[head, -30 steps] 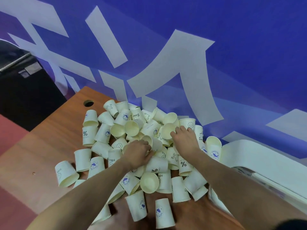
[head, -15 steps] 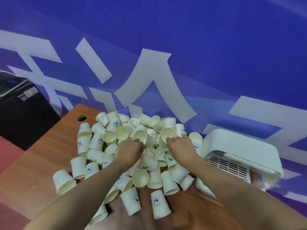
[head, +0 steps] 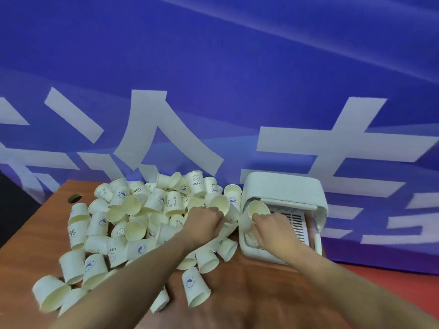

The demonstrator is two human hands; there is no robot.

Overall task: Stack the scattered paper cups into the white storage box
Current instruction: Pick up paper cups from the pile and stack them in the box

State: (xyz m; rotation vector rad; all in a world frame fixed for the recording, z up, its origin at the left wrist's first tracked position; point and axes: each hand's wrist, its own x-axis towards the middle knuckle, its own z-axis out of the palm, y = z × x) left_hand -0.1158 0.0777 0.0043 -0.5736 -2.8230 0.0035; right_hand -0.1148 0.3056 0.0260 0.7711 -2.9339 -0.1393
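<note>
Hands: 2, left hand (head: 204, 222) and right hand (head: 273, 227) | white storage box (head: 282, 188): 1 | paper cups (head: 164, 203): several dozen, heaped, exact count indeterminable | wooden table (head: 249, 293): 1

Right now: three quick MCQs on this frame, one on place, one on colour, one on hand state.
1. The white storage box sits where, relative to the cup pile?
A. left of it
B. right of it
C. under it

2. The wall behind is mainly:
A. blue
B. green
C. grey

3. The right hand is:
A. flat on the table
B. out of view
C. holding a cup at the box

Answers:
1 B, the box stands at the pile's right edge.
2 A, blue with white strokes.
3 C, fingers grip a cup at the box opening, while the left hand is in the pile.
</note>
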